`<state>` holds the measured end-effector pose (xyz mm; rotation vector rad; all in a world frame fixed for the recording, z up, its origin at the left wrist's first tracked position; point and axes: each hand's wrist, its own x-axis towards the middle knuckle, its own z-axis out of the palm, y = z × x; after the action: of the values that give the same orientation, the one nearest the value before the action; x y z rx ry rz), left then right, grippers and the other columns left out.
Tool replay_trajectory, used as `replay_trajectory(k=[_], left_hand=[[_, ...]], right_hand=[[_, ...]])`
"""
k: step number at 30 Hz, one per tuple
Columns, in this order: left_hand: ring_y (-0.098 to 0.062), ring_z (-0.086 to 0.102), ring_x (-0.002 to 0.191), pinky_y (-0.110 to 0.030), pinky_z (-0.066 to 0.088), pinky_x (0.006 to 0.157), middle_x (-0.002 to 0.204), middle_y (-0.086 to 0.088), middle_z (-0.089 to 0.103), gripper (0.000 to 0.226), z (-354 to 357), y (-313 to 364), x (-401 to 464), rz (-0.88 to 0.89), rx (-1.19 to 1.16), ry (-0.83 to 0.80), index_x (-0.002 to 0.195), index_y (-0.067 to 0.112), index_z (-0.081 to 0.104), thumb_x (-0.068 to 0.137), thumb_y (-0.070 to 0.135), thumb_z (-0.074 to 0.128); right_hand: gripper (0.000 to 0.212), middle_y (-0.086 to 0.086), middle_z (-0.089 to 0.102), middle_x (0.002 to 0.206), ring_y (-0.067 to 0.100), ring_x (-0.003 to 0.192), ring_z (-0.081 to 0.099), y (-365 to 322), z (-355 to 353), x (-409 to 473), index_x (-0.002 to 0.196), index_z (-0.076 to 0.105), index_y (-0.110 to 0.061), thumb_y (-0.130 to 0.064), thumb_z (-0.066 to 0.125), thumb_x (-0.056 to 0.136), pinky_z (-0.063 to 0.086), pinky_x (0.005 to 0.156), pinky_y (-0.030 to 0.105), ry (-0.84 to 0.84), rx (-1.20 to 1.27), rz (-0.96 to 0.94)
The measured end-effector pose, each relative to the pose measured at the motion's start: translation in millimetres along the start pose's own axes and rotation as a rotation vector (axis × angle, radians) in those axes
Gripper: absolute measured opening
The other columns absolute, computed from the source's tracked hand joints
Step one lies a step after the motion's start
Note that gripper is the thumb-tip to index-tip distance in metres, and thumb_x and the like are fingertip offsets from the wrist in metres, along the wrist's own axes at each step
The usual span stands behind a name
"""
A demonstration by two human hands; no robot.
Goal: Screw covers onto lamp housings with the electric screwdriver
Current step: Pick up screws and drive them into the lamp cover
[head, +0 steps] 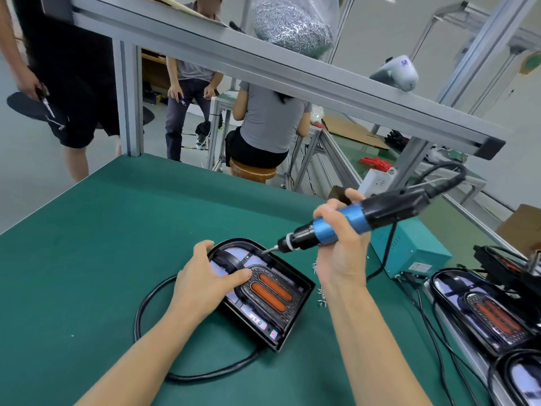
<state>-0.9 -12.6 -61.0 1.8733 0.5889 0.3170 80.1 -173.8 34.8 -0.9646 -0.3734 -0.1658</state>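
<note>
Head view, one frame — contents listed by position.

Green tabletop [87, 259]: fills the lower left and centre of the frame.

Lamp housing [288, 313]: black, rounded at its upper end, lying flat on the tabletop at centre. Cover [268, 290] with two orange oval lenses seated inside it.

Left hand [205, 284]: fingers straight and spread, pressing down on the upper left part of the housing, thumb lying beside the orange lenses.

Right hand [341, 238]: fingers curled round the blue barrel of the electric screwdriver [355, 219].

Electric screwdriver: tilted, black rear end toward the upper right, bit pointing down-left and meeting the housing near its rounded upper edge.

Black cable [152, 300]: loops on the tabletop left of and below the housing.

Loose screws [320, 294]: small scatter just right of the housing, near the right wrist.

Teal box [415, 250]: right of centre, the screwdriver's cord running toward it.

Further lamp units [486, 315]: lower right edge, with cords.

Bag of screws [291, 24]: clear plastic, top centre, on the aluminium frame shelf [263, 68].

Background: persons standing and one seated on a stool [253, 171], upper left to centre.
</note>
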Motion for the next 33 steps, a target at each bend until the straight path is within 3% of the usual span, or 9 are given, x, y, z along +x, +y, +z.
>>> replay_trajectory(k=[4,9,11,13,16,19,23,28,33], left_hand=[[-0.025,0.039,0.123,-0.041,0.03,0.1,0.13,0.0,0.051,0.076,-6.4,0.2,-0.2,0.057,0.335,0.087,0.132,0.022,0.045,0.071,0.06,0.069],[-0.025,0.032,0.128,-0.042,0.026,0.102,0.136,-0.001,0.046,0.073,-9.7,0.9,-0.3,0.083,0.487,0.1,0.134,0.021,0.046,0.076,0.06,0.064],[-0.023,0.032,0.128,-0.04,0.023,0.101,0.135,0.001,0.048,0.064,-7.4,10.3,-2.7,0.202,0.507,0.183,0.131,0.021,0.05,0.078,0.051,0.067],[-0.024,0.042,0.119,-0.037,0.025,0.093,0.121,0.002,0.059,0.041,1.9,28.2,-7.6,0.412,0.444,0.248,0.116,0.022,0.062,0.079,0.036,0.071],[-0.02,0.054,0.096,-0.033,0.024,0.082,0.089,0.01,0.066,0.007,28.5,63.2,-20.6,0.688,0.421,0.159,0.087,0.027,0.069,0.081,0.027,0.066],[-0.017,0.053,0.094,-0.032,0.021,0.081,0.09,0.009,0.066,0.014,68.0,86.3,-28.0,0.773,0.621,-0.06,0.088,0.029,0.068,0.089,0.026,0.054],[-0.023,0.055,0.086,-0.033,0.019,0.076,0.09,0.001,0.069,0.02,111.6,96.7,-26.0,0.724,1.001,-0.222,0.084,0.026,0.066,0.084,0.009,0.054],[-0.023,0.04,0.07,-0.036,0.025,0.09,0.058,0.002,0.04,0.031,132.3,92.2,-22.3,0.659,1.203,-0.264,0.06,0.018,0.034,0.075,-0.001,0.053],[-0.019,0.036,0.06,-0.038,0.024,0.099,0.056,0.001,0.037,0.03,142.6,94.1,-22.4,0.663,1.198,-0.277,0.059,0.018,0.032,0.071,-0.004,0.05]], right_hand=[[0.043,-0.005,0.057,0.066,0.015,0.065,0.057,-15.2,-11.8,-0.4,0.107,0.052,-0.019,0.003,0.063,0.072,0.048,0.079,0.031,0.107,0.049,-0.093],[0.036,-0.005,0.057,0.064,0.014,0.06,0.055,-48.5,-38.7,-2.5,0.102,0.051,-0.02,0.003,0.059,0.074,0.045,0.074,0.031,0.225,0.027,-0.23],[0.036,-0.006,0.057,0.062,0.013,0.058,0.055,-59.0,-48.1,-5.8,0.1,0.051,-0.021,0.002,0.059,0.074,0.046,0.072,0.029,0.244,0.018,-0.249],[0.036,-0.007,0.057,0.061,0.013,0.059,0.054,-65.6,-56.8,-9.0,0.1,0.051,-0.021,0.003,0.058,0.075,0.045,0.073,0.029,0.263,0.003,-0.259],[0.035,-0.007,0.056,0.063,0.013,0.06,0.054,-70.4,-68.5,-15.6,0.102,0.05,-0.021,0.003,0.059,0.079,0.045,0.075,0.03,0.302,-0.037,-0.268],[0.036,0.0,0.053,0.067,0.016,0.062,0.054,-74.2,-79.0,-21.6,0.101,0.051,-0.022,-0.001,0.063,0.075,0.046,0.072,0.03,0.366,-0.064,-0.27],[0.036,0.006,0.051,0.072,0.019,0.062,0.054,-81.0,-92.0,-27.9,0.099,0.054,-0.024,-0.002,0.066,0.073,0.047,0.074,0.034,0.425,-0.072,-0.282],[0.037,0.005,0.051,0.072,0.022,0.066,0.053,-88.4,-104.6,-32.7,0.1,0.054,-0.023,-0.003,0.066,0.072,0.044,0.079,0.042,0.459,-0.07,-0.272],[0.035,0.009,0.051,0.075,0.025,0.069,0.054,-92.1,-110.3,-33.1,0.098,0.055,-0.024,0.005,0.064,0.08,0.045,0.082,0.044,0.468,-0.082,-0.274]])
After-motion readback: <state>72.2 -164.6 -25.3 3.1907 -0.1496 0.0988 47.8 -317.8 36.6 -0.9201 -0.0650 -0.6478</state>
